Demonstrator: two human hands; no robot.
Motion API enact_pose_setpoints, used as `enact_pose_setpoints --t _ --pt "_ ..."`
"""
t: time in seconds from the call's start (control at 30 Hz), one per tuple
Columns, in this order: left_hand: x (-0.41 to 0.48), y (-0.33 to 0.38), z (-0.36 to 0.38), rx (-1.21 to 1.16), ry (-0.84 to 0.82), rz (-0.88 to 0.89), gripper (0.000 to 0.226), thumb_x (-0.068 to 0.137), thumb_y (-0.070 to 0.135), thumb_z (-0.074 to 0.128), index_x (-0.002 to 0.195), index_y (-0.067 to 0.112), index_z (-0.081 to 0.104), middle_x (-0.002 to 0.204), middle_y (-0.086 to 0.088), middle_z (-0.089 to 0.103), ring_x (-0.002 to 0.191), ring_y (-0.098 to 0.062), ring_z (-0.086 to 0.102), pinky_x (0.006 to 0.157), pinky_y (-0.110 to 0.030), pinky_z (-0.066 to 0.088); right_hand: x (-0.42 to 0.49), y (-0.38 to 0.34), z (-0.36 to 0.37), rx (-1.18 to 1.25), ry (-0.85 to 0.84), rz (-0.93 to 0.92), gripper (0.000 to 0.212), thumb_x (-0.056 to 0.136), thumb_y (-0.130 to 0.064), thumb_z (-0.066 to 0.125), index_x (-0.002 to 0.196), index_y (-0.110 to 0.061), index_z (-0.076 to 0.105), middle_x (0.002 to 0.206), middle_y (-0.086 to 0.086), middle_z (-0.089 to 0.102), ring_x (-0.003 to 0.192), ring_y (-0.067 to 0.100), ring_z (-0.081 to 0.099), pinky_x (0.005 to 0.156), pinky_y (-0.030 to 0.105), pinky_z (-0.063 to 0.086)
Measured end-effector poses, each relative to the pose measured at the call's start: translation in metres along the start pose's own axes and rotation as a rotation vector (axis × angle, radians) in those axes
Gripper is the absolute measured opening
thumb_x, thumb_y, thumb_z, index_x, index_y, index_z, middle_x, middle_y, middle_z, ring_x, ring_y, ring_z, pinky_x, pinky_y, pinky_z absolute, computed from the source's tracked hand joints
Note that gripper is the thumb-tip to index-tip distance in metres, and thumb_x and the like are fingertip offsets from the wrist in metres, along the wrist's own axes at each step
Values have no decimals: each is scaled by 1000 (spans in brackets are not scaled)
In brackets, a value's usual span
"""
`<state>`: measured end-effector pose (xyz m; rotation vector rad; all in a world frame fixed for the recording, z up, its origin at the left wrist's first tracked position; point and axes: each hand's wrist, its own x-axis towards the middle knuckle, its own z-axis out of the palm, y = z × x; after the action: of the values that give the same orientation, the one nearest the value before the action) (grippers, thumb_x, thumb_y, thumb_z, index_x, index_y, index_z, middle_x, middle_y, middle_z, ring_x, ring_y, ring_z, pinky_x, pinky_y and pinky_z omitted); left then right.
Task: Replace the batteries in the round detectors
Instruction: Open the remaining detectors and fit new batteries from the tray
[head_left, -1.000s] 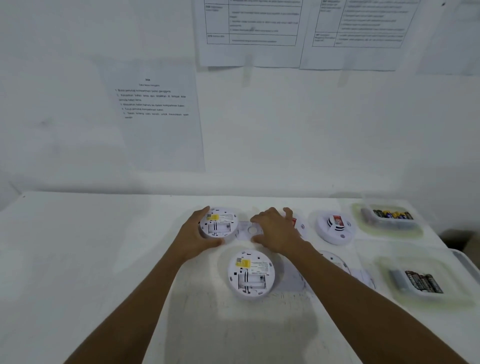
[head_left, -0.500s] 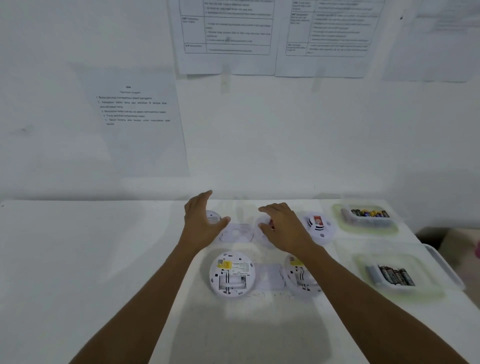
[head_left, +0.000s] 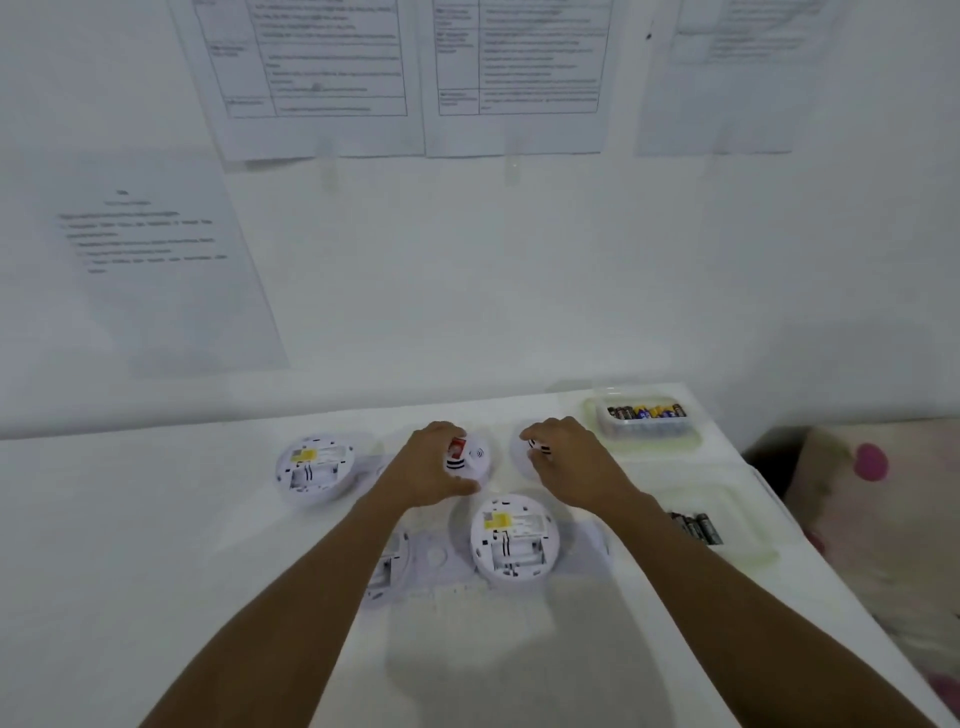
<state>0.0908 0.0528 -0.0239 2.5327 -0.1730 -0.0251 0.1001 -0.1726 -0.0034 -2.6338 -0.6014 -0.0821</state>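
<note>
Several round white detectors lie on the white table. Two lie back-up with open battery bays: one at the left, one in the near middle. My left forearm partly hides a third. My left hand curls around a face-up detector with a red label. My right hand grips the edge of another face-up detector just to the right. A loose round cover plate lies between the near detectors.
A clear tub of batteries stands at the far right corner. A second tub with dark batteries sits nearer, by the table's right edge. Printed sheets hang on the wall behind. Patterned fabric lies beyond the right edge.
Both hands have moved right, off the left detector and the cover plate, onto the two face-up detectors at the back. The view has shifted right as well.
</note>
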Motion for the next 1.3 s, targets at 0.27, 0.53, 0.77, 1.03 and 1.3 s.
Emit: enact_pose_setpoints --t 0.27,0.53,0.77,1.03,1.3 --pt "-9 30 -13 -1136 213 -236 43 77 50 62 105 17 62 103 -4 62 93 -21 58 76 -30 45 6 -20 -5 197 85 -78 32 95 -28 57 125 -17 63 121 -1 65 113 17 56 97 28 42" --pt "-27 66 -11 -1644 171 -202 55 99 53 33 122 13 63 103 -10 73 93 -22 71 81 -35 54 3 -77 -2 563 292 20 41 85 -34 71 122 -16 65 117 -2 66 97 8 62 84 24 53" --pt "-34 70 -9 -1684 212 -213 52 97 55 37 115 15 66 100 -9 71 93 -22 67 86 -36 53 -9 -95 -3 676 367 91 46 78 -29 79 120 -17 65 114 -5 68 98 9 63 85 25 56" --pt "-40 65 -8 -1662 197 -240 54 98 53 36 122 13 64 106 -10 69 100 -24 64 87 -37 53 -16 -97 -3 628 334 72 44 71 -29 77 112 -20 65 105 -11 68 94 5 63 75 17 54" --pt "-47 28 -33 -1654 286 -212 47 101 49 33 121 16 60 109 -9 68 98 -25 62 92 -41 47 17 -68 -15 506 350 46 9 90 -10 61 88 -13 69 78 -4 69 67 8 63 67 24 52"
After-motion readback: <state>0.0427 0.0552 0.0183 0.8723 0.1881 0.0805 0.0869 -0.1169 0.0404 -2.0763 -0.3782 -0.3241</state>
